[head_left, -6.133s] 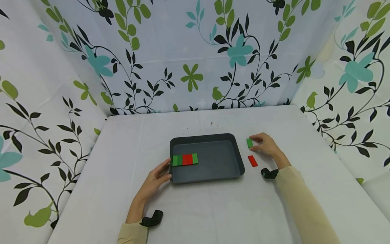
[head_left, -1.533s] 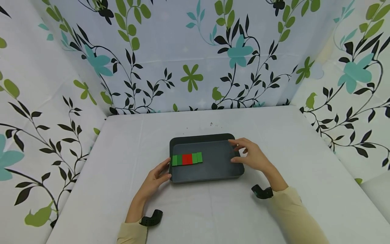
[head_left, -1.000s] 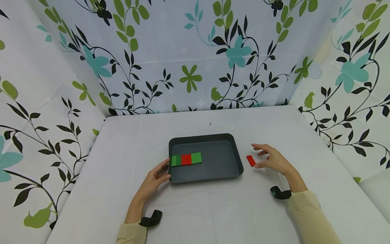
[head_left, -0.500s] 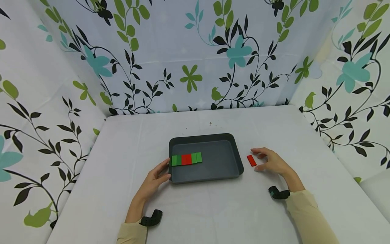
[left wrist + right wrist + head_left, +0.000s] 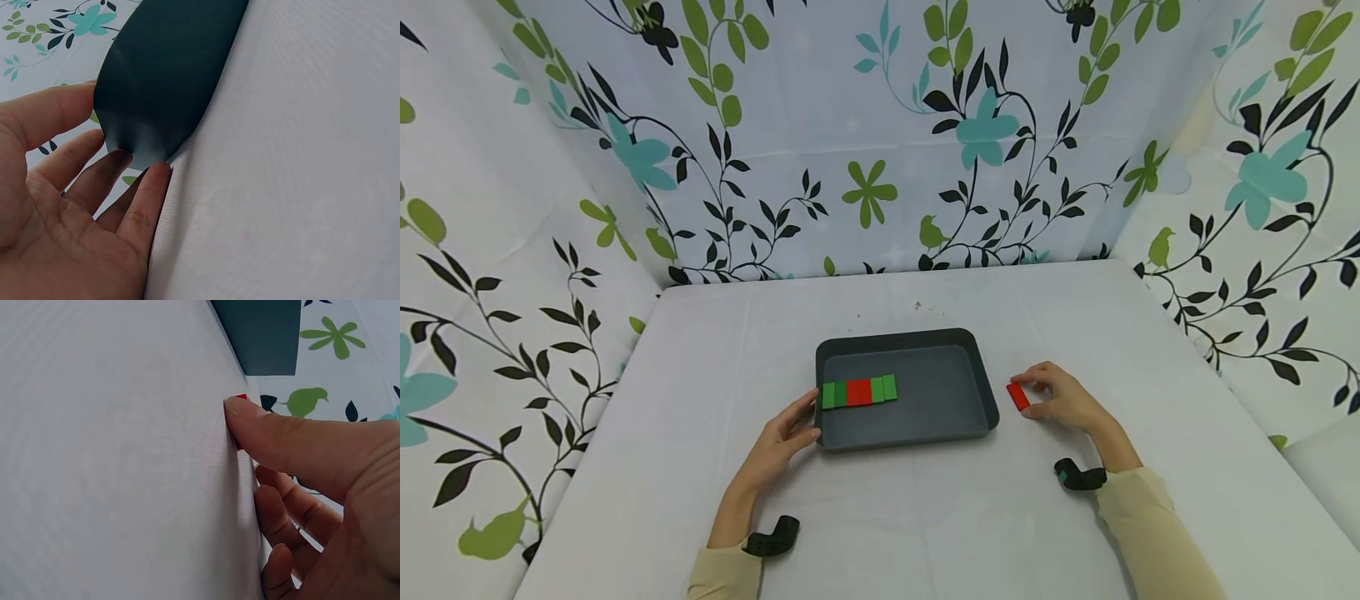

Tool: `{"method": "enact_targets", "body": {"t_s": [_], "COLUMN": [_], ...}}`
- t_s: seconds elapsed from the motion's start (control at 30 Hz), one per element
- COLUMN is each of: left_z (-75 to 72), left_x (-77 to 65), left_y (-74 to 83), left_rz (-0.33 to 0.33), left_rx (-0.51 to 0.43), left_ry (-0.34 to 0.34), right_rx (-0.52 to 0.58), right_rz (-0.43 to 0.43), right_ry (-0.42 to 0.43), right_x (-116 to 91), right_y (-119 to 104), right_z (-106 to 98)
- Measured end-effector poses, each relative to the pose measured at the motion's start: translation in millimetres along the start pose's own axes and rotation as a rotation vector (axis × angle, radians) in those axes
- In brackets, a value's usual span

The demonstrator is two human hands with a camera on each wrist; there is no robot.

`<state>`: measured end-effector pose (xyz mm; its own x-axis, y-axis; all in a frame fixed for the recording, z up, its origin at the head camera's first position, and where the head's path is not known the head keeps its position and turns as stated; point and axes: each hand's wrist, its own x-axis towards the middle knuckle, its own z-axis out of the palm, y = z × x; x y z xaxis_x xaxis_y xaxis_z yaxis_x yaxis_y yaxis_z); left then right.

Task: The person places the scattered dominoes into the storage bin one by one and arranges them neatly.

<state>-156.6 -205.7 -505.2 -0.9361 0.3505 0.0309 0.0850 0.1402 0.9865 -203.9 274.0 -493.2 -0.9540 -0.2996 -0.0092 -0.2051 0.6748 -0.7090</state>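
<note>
A dark grey rectangular tray point(image 5: 940, 417) lies on the table. Inside it, toward the left, is a touching row of flat green and red tiles point(image 5: 859, 392), with green at both ends. My left hand point(image 5: 781, 443) rests against the tray's left end, thumb and fingers spread along the wall; the left wrist view shows its fingertips point(image 5: 161, 172) at the wall's lower edge. Right of the tray, a lone red tile point(image 5: 1018, 397) lies slanted on the cloth. My right hand point(image 5: 1066, 404) pinches it by its two ends. The thumb point(image 5: 250, 422) hides most of that tile in the right wrist view.
A white cloth point(image 5: 887, 517) covers the table. Behind and to both sides hangs a curtain point(image 5: 790, 167) printed with leaves and flowers. Each wrist wears a black camera mount point(image 5: 772, 537).
The green tile from beside the tray now sits at the row's right end. My right hand has gone from over the tray back to the red tile and closed on it. My left hand stayed.
</note>
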Motion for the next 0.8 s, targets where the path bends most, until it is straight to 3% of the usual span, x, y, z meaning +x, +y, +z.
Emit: {"method": "enact_targets", "body": {"t_s": [0.37,0.6,0.8], "left_z": [-0.5,-0.3,-0.1], "left_x": [-0.3,-0.3,-0.2], "left_y": [0.5,0.8,0.5], "left_rz": [-0.009,-0.022,-0.030], "left_rx": [-0.017,-0.012,-0.009], "left_ry": [-0.004,0.002,0.007], "right_rx": [-0.017,0.044,0.091], "right_rz": [0.060,0.132,0.145], "right_ry": [0.064,0.113,0.173], "right_x": [-1,0,4], "right_y": [-3,-4,-10], "right_z": [2,-1,-8]}}
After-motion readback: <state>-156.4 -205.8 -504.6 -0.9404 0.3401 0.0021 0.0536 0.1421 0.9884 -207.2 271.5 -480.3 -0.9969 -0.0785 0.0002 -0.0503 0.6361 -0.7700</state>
